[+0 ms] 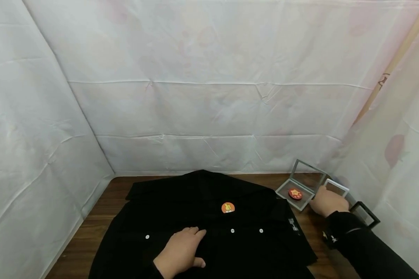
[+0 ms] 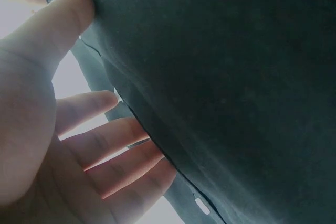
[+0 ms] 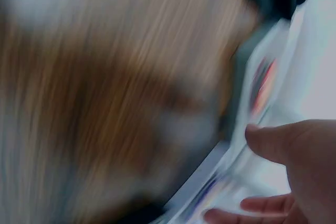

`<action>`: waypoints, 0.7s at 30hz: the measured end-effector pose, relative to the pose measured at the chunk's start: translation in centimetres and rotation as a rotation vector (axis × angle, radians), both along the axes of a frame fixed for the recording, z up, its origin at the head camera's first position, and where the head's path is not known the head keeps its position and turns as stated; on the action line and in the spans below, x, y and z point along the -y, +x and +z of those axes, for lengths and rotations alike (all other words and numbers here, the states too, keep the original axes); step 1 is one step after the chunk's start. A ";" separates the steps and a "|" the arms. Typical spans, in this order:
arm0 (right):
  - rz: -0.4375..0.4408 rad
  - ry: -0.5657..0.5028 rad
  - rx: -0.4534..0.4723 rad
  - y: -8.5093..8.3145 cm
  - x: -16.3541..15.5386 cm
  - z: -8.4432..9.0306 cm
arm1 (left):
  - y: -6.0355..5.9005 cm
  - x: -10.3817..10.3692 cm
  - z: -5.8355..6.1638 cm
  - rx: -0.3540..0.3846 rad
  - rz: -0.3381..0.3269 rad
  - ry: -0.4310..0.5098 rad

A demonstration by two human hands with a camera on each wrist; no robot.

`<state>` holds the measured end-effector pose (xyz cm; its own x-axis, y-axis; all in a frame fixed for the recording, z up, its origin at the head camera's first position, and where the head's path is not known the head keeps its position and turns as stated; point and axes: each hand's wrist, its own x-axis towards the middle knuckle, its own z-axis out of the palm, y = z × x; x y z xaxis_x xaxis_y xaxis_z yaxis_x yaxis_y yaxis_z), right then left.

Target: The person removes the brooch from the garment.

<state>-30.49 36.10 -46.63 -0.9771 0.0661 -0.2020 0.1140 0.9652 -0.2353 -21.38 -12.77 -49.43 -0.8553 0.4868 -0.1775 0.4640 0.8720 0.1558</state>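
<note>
Black shirt [image 1: 206,209] under spread left hand [image 1: 181,250]; right hand [image 1: 329,202] beside far-right display case [image 1: 284,189], grip unclear through blur.

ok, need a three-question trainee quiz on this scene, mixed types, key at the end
1. True or false: the red badge lies outside the open case.
2. Which is closest to that case? A) left hand B) right hand
3. In the head view, how many white buttons show on the black shirt?

Key: 1. False, it lies in the case. 2. B. 3. Three.
</note>
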 end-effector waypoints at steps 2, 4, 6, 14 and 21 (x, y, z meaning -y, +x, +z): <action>0.037 0.034 -0.039 0.5 2.1 0.2 | 0.1 0.2 0.0 -0.009 -0.004 0.001; 0.066 0.056 -0.097 1.1 4.5 0.3 | 0.2 0.4 0.2 -0.022 -0.011 0.008; 0.097 0.067 -0.159 1.7 6.9 0.4 | 0.0 0.4 0.7 -0.042 -0.014 0.023; 0.240 -0.001 -0.306 2.3 15.1 0.6 | -3.6 -2.2 2.6 -0.164 0.026 0.101; 0.295 -0.112 -0.366 1.2 21.0 -1.5 | -6.9 -4.3 1.2 -0.277 0.021 0.100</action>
<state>-29.27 15.08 -48.12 -0.9591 -0.2272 0.1686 -0.2707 0.9103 -0.3133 -28.27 -8.52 -48.26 -0.8746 0.4716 0.1125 0.4827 0.8687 0.1112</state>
